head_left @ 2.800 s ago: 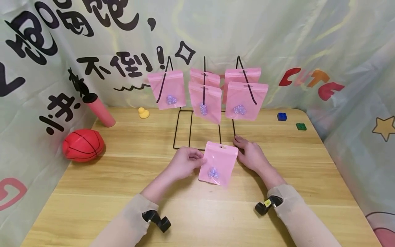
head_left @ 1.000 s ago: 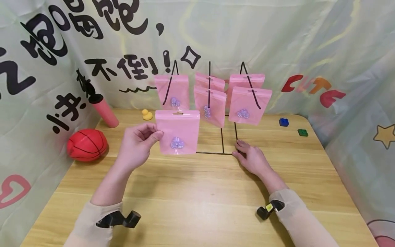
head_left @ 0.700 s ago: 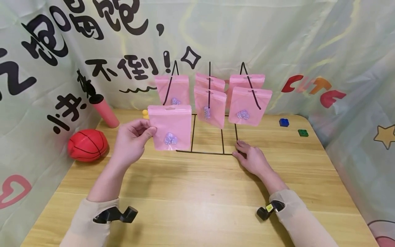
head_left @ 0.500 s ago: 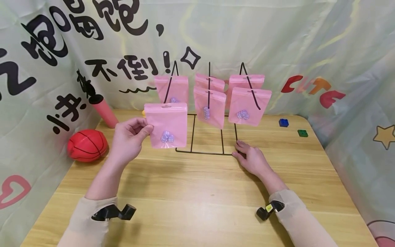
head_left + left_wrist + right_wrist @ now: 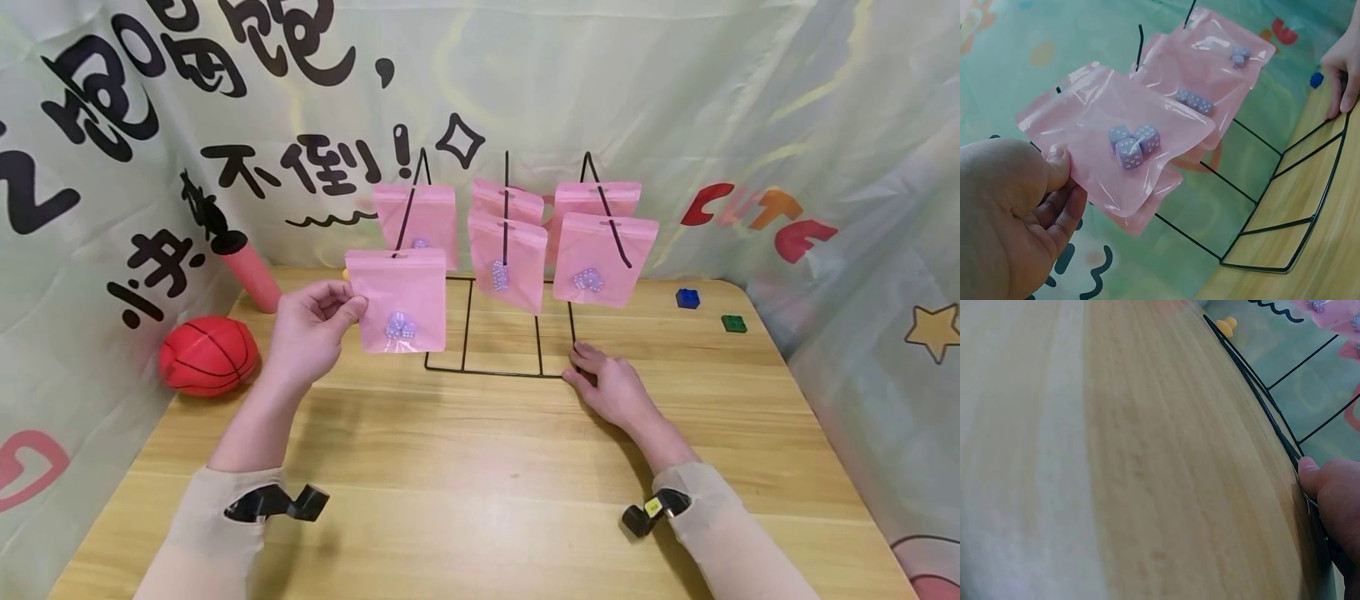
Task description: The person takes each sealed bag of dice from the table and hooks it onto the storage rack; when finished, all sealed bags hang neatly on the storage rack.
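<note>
My left hand [image 5: 311, 337] pinches the left edge of a pink zip bag [image 5: 375, 287] between thumb and fingers, in the air. Several pale purple dice [image 5: 1129, 150] show through its front. The bag's top edge meets the front tip of the left hook of a black wire display rack [image 5: 495, 373]. In the left wrist view a small black tip shows at its hang hole. My right hand [image 5: 615, 387] grips the rack's front right base corner, thumb on the wire. Another pink bag [image 5: 420, 208] hangs behind on the left hook, partly covered.
More pink bags hang on the middle hook [image 5: 506, 267] and the right hook [image 5: 607, 267]. A red ball [image 5: 208, 356] and a pink cylinder [image 5: 255, 275] stand left. A blue brick [image 5: 687, 298] and a green brick [image 5: 734, 323] lie right. A yellow duck is mostly hidden behind the held bag.
My left hand has raised the bag from low in front of the rack, then brought it left to the left hook's tip. My right hand stays on the rack's base corner.
</note>
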The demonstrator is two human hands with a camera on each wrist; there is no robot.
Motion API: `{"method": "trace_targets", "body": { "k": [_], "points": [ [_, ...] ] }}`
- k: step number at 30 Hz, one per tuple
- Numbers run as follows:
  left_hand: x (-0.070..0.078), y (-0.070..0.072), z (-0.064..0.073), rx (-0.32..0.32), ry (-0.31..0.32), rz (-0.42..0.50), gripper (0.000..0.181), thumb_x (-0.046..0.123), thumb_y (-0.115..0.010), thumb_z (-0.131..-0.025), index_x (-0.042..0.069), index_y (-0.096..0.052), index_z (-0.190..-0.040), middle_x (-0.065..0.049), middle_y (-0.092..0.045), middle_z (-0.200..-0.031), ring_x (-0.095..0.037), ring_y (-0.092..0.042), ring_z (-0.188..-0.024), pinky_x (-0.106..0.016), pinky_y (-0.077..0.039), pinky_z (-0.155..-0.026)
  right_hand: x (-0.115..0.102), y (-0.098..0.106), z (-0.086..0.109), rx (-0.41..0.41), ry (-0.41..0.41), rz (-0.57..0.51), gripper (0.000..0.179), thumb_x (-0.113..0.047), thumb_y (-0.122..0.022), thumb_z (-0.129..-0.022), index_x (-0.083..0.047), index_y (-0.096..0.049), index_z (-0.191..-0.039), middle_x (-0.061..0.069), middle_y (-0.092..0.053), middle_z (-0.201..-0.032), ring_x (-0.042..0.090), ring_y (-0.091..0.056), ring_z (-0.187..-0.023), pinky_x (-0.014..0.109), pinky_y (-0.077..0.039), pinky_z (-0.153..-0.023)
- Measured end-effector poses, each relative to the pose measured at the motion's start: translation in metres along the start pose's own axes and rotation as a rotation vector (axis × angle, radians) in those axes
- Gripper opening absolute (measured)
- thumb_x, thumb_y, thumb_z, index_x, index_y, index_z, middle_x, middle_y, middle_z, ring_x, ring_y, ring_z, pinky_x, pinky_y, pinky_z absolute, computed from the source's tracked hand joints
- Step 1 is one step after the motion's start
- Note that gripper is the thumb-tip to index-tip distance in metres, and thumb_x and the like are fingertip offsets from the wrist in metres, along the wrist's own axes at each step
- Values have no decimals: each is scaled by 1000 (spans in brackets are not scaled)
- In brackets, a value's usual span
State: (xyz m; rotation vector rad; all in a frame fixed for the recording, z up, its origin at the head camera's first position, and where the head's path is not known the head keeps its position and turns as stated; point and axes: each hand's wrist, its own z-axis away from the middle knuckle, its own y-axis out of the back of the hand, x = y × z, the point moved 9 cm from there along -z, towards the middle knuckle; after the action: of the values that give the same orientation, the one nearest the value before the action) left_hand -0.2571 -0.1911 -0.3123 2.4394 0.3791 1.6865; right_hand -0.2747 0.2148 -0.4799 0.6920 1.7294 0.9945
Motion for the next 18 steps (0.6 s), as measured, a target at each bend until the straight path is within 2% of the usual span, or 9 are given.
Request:
{"method": "trace_targets", "body": {
  "k": [9,18],
  "points": [
    [-8,-3,-13,-6,24,-17,9,0,-70,-101,-8,-68,-100,-15,-70,-91,-14,-66,-80,-21,-59,-74,-1,2,1,2,2,-9,50,-29,-69,-106,6,-63,-141,23,-54,-152,45,-51,-139,60,-43,-113],
    [-18,-9,-35,-11,17,-39,7,1,-69,-102,-6,-71,-101,-13,-71,-91,-13,-68,-81,-23,-60,-77,0,1,0,10,-3,-11,48,-27,-71,-105,6,-64,-139,22,-55,-151,43,-52,-139,58,-44,-113]
  ]
}}
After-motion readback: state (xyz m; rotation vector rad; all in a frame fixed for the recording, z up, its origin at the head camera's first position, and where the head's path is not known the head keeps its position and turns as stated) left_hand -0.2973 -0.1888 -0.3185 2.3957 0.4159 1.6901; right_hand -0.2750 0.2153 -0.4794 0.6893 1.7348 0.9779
